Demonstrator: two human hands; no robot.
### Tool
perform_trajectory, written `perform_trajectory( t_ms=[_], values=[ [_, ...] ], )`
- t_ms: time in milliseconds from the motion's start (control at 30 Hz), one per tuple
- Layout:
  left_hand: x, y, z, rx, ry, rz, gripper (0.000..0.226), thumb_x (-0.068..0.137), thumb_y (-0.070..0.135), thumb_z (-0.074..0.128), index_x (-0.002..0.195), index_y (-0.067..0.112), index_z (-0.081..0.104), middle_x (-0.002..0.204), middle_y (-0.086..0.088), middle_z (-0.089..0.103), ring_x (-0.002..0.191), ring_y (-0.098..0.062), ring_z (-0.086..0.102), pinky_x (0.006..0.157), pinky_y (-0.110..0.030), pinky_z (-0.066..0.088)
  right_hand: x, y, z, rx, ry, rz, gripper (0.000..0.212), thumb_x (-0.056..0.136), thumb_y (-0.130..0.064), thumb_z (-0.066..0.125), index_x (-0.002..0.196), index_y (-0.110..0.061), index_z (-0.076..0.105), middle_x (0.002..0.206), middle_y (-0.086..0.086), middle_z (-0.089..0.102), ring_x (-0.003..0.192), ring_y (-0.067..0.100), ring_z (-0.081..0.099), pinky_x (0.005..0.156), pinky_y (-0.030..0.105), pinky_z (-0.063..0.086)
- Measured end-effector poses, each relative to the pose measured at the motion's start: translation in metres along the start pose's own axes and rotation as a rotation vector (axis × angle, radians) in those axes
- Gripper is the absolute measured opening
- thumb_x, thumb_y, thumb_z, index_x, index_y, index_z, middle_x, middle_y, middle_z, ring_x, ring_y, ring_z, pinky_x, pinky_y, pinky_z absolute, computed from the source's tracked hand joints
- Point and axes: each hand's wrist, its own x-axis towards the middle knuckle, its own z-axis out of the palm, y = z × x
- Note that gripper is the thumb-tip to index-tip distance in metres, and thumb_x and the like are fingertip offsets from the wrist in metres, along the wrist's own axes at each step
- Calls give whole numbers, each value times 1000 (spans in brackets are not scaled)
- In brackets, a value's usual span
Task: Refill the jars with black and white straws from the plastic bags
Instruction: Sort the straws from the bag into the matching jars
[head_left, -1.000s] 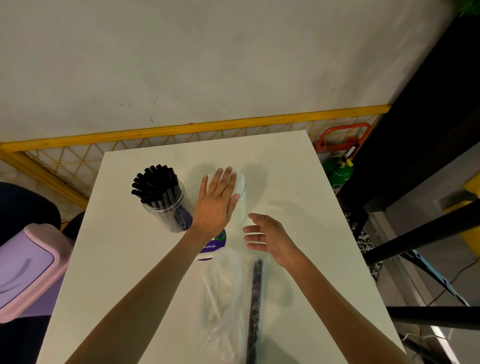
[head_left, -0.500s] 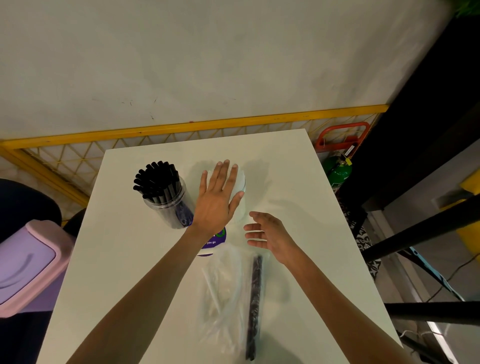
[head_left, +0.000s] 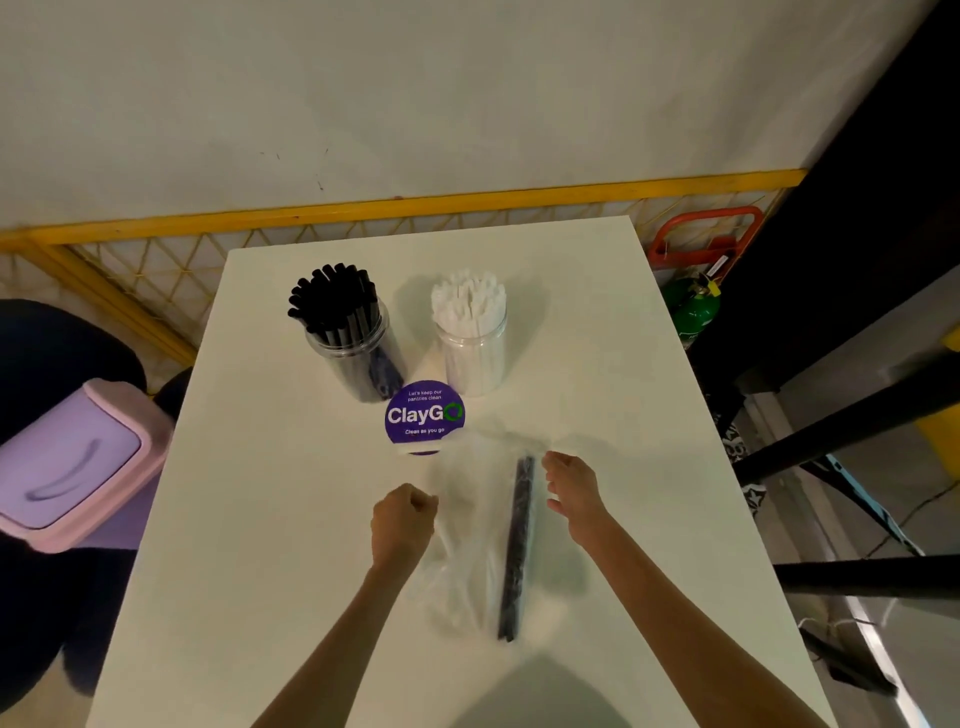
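Two clear jars stand at the far middle of the white table (head_left: 270, 545). The left jar (head_left: 353, 353) is packed with black straws, the right jar (head_left: 475, 348) with white straws. In front of them lie clear plastic bags (head_left: 467, 525); one holds a thin bundle of black straws (head_left: 517, 545), and a few white straws show faintly beside it. My left hand (head_left: 402, 525) is a closed fist at the bags' left edge and seems to pinch the plastic. My right hand (head_left: 571, 493) hovers at the bags' right edge with its fingers curled and apart, holding nothing.
A round purple ClayGo sticker (head_left: 423, 418) lies between the jars and the bags. A pink and purple bin (head_left: 72, 462) stands left of the table. A yellow mesh fence (head_left: 156, 260) runs behind it. A green cylinder (head_left: 696, 312) and dark bars are to the right.
My left hand left the top of the white straw jar, pulled back and closed into a fist at the bags. My right hand drew back to the bags' right edge.
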Motion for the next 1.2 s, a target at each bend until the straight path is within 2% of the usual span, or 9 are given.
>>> perform_trajectory(
  t_ms=[100, 200, 300, 467, 600, 733, 867, 1000, 1200],
  values=[
    [-1, -7, 15, 124, -49, -94, 27, 85, 34, 61, 78, 9, 59, 79, -9, 69, 77, -27, 66, 71, -32, 51, 2, 8, 0, 20, 2, 11, 34, 94, -17, 52, 125, -2, 51, 75, 0, 48, 69, 14, 45, 70, 31, 40],
    [1, -4, 23, 203, -64, -121, 34, 85, 41, 60, 89, 7, 61, 85, -9, 69, 82, -28, 65, 68, -30, 48, 3, 10, -1, 39, -25, 32, 35, 95, -19, 51, 126, -3, 50, 79, 4, 49, 80, 21, 46, 64, 29, 43],
    [2, 2, 26, 231, -73, -123, 24, 87, 31, 58, 91, 8, 60, 87, -9, 68, 83, -27, 64, 66, -30, 47, 6, 11, -1, 85, -73, 73, 32, 96, -19, 50, 123, -2, 51, 80, 6, 49, 74, 20, 45, 74, 35, 44],
    [-6, 18, 26, 56, -154, 39, 21, 88, 14, 52, 67, 16, 46, 71, -1, 54, 70, -21, 52, 58, -25, 41, 16, 10, 0, 89, -82, 83, 11, 95, -19, 52, 90, -9, 52, 78, 5, 50, 67, 16, 47, 67, 29, 39],
    [-12, 35, 33, 0, -290, 107, 8, 89, 7, 53, 82, 11, 55, 81, -1, 55, 77, -16, 49, 69, -20, 38, 27, 12, 3, 57, -69, 98, 18, 93, -25, 56, 87, -9, 54, 89, 9, 56, 87, 25, 54, 76, 33, 43],
    [-10, 41, 49, -1, -210, 104, 12, 91, 4, 47, 88, 6, 59, 89, -10, 61, 80, -17, 50, 73, -21, 36, 37, 15, 7, -15, -40, 99, 26, 93, -29, 55, 73, -12, 53, 89, 13, 57, 84, 25, 55, 74, 33, 46],
    [-11, 47, 62, 15, -115, 69, 16, 93, 14, 49, 101, 4, 58, 88, -2, 53, 79, -14, 48, 71, -19, 36, 42, 15, 14, -50, -60, 97, 26, 92, -34, 55, 85, -8, 58, 93, 17, 61, 87, 29, 60, 86, 37, 52],
    [-12, 50, 74, -40, -72, 45, 15, 88, 16, 54, 98, 5, 54, 90, -5, 52, 78, -17, 47, 69, -23, 38, 45, 14, 21, -87, -100, 76, 31, 94, -37, 50, 85, -8, 58, 90, 14, 61, 82, 25, 58, 84, 37, 52],
    [-8, 52, 78, -149, -77, 99, 17, 94, 8, 41, 77, 8, 44, 76, -5, 46, 66, -15, 41, 66, -21, 35, 47, 9, 19, -47, -206, 193, 41, 96, -38, 45, 118, -6, 55, 121, 17, 59, 112, 36, 55, 91, 44, 47]
  ],
)
